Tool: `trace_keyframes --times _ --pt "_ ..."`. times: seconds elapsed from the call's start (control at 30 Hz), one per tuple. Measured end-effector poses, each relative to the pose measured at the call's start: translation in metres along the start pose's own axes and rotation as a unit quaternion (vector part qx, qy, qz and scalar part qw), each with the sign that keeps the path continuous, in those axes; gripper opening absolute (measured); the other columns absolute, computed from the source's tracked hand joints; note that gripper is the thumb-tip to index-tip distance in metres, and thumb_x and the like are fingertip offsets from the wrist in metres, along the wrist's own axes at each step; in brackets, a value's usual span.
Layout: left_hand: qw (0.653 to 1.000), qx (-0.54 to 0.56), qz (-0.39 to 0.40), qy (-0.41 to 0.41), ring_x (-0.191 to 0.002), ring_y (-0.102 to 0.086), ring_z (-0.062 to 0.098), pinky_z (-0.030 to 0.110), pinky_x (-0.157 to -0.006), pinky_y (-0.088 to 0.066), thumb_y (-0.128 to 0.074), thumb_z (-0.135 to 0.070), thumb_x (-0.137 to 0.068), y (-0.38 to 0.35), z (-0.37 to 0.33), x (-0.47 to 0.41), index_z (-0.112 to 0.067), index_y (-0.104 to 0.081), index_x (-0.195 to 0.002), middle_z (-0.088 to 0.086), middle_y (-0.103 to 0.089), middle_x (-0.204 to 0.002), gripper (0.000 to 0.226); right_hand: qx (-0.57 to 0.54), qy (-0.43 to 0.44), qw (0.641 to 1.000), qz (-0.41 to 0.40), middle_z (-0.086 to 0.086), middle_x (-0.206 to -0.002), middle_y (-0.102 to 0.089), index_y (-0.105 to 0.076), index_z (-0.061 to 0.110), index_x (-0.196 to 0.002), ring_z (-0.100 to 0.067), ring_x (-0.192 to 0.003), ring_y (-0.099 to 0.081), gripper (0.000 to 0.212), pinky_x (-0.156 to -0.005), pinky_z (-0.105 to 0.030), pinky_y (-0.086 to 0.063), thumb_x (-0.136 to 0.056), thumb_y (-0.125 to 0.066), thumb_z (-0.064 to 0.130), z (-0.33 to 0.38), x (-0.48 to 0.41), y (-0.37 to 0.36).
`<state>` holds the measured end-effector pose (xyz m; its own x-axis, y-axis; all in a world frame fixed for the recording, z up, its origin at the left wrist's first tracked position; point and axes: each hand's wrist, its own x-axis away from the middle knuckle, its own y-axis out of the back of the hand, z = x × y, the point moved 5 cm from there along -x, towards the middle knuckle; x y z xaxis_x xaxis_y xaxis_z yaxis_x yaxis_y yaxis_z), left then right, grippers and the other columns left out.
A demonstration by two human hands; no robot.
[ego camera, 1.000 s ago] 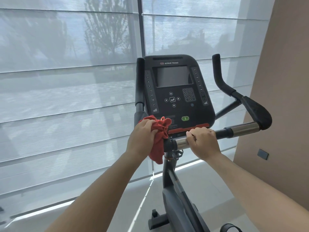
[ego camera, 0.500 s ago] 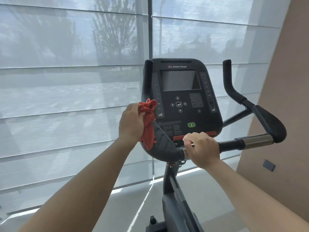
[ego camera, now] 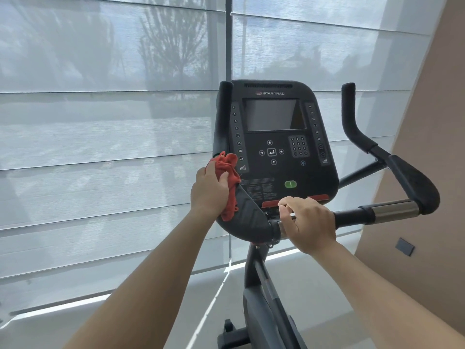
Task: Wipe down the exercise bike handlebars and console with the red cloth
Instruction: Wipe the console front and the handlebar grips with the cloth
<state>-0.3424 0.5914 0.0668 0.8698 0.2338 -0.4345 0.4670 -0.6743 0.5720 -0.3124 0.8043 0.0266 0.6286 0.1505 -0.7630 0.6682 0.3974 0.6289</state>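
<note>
1. The left hand (ego camera: pixel 210 191) has its grip clenched on the red cloth (ego camera: pixel 227 180), pressing the bunched cloth against the left handlebar (ego camera: pixel 247 212) where the padded bend meets the lower left edge of the console (ego camera: pixel 276 137).
2. Compared with half a second ago, the left hand and cloth sit at much the same spot on the bike; a second ago they were lower, down by the crossbar next to the other hand.
3. The cloth pokes out above the fingers, touching the base of the left upright bar (ego camera: pixel 222 117), and a tail of it hangs down below the palm.
4. The right hand (ego camera: pixel 310 222) has its grip closed around the metal crossbar (ego camera: pixel 392 211) just under the console's red strip (ego camera: pixel 318 197), in the same place as in both earlier frames.
5. The console screen (ego camera: pixel 273 114) is dark, with a keypad and a green button (ego camera: pixel 290 184) below it.
6. The right handlebar (ego camera: pixel 412 182) curves up and away, well apart from both hands.
7. Behind the bike a window with a grey blind (ego camera: pixel 100 122) fills the view, and a tan wall (ego camera: pixel 432 147) stands to the right; the bike now appears a little lower in the view than before.
</note>
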Motion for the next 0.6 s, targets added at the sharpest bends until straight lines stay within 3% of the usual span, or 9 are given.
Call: trace_keyframes --times 0.43,0.6 --pt "0.998 0.065 -0.016 0.010 -0.117 -0.052 0.024 0.043 -0.100 -0.043 -0.043 -0.022 -0.095 0.006 -0.004 0.046 -0.020 -0.043 -0.136 0.008 -0.052 -0.130 0.041 0.031 0.017 0.995 0.096 0.006 -0.072 -0.060 -0.057 0.022 -0.088 -0.019 -0.067 -0.054 0.057 -0.065 -0.033 -0.049 -0.089 -0.007 0.049 0.003 -0.001 0.001" --pt "0.995 0.080 -0.055 0.032 -0.122 -0.047 0.024 0.042 -0.105 -0.038 -0.044 -0.019 -0.095 0.003 -0.005 0.075 -0.014 -0.044 -0.136 0.011 -0.049 -0.132 0.040 0.026 0.077 0.988 0.130 0.010 -0.071 -0.048 -0.052 0.024 -0.089 -0.019 -0.069 -0.047 0.061 -0.065 -0.032 -0.037 -0.086 0.003 0.050 0.000 0.002 0.002"
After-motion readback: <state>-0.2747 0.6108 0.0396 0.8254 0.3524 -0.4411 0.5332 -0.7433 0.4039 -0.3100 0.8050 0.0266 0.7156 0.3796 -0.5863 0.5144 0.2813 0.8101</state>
